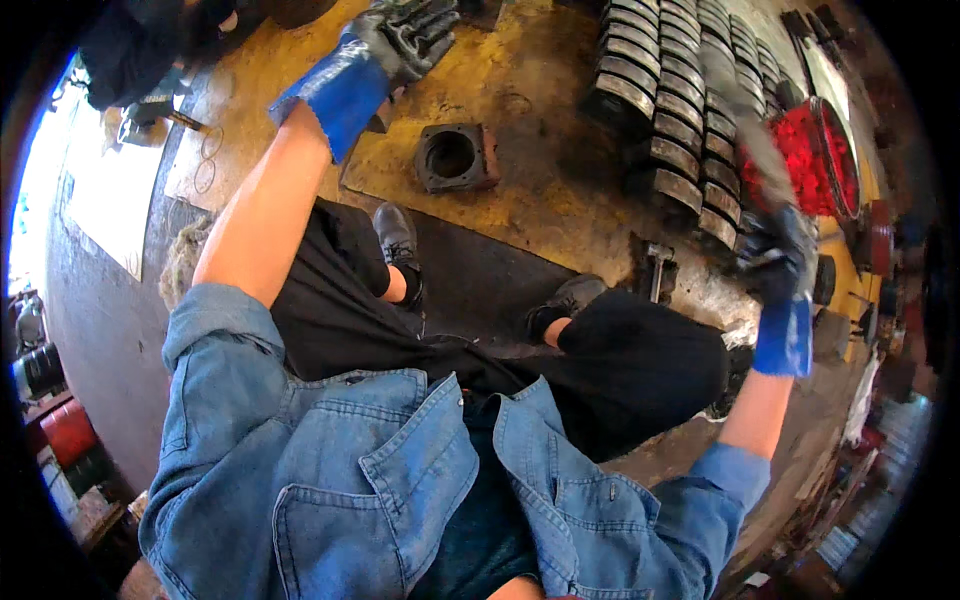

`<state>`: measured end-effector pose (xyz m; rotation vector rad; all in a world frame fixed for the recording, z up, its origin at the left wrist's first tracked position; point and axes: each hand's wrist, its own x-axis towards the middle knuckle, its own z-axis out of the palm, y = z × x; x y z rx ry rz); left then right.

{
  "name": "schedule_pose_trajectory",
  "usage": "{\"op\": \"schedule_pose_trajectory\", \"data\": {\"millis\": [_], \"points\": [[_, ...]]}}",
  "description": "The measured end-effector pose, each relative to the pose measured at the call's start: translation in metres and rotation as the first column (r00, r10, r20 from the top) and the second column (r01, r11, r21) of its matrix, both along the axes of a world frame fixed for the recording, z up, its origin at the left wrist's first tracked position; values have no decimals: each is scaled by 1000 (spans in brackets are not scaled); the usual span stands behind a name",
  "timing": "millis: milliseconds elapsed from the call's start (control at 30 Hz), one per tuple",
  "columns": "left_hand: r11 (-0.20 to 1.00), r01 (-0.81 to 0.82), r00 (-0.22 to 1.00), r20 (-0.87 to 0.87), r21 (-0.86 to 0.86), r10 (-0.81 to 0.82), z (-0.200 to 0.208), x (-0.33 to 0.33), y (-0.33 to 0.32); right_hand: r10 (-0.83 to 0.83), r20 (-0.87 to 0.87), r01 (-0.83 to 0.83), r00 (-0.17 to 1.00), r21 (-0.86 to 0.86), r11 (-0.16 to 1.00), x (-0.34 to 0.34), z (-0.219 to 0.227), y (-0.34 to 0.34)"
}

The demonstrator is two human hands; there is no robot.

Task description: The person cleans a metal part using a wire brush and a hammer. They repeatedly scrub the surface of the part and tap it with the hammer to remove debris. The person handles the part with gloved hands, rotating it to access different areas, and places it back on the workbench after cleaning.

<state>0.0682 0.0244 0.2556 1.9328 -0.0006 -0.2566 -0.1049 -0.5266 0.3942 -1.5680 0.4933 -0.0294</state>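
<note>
While the left hand (pixel 405 35) hangs open, the right hand's (pixel 785 255) grip clasps a grey curved piece (pixel 755 150).

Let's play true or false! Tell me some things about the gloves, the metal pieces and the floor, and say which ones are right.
1. Both hands wear gloves with blue cuffs. True: the left hand and the right hand each have one.
2. The right hand is empty. False: it grips a grey, blurred curved piece.
3. Curved metal pieces lie stacked in rows on the floor. True.
4. The square metal block with a round hole is in the left hand. False: it sits on the yellow floor, apart from both hands.
5. The person wears a red jacket. False: it is a blue denim jacket.
</note>
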Motion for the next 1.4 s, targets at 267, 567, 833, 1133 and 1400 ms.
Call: {"op": "schedule_pose_trajectory", "data": {"millis": [267, 567, 833, 1133, 1400], "points": [[998, 33, 999, 24, -53, -32, -22, 25, -12, 680, -285, -724, 676, -427, 541, 93, -161, 139], [997, 36, 999, 18, -71, -35, -30, 44, 3, 552, -767, -704, 327, -587, -400, 190, -227, 262], [992, 49, 999, 8, -115, -48, -37, 48, -6, 455, -859, -797, 233, -437, -417, 206, -243, 289], [988, 56, 998, -4, -143, -57, -39, 45, -6, 720, -534, -816, 442, -573, 76, 154, -226, 295], [975, 112, 994, 7, -191, -113, -37, 54, -18, 721, -573, -916, 390, -324, 238, 184, -216, 270]]}}
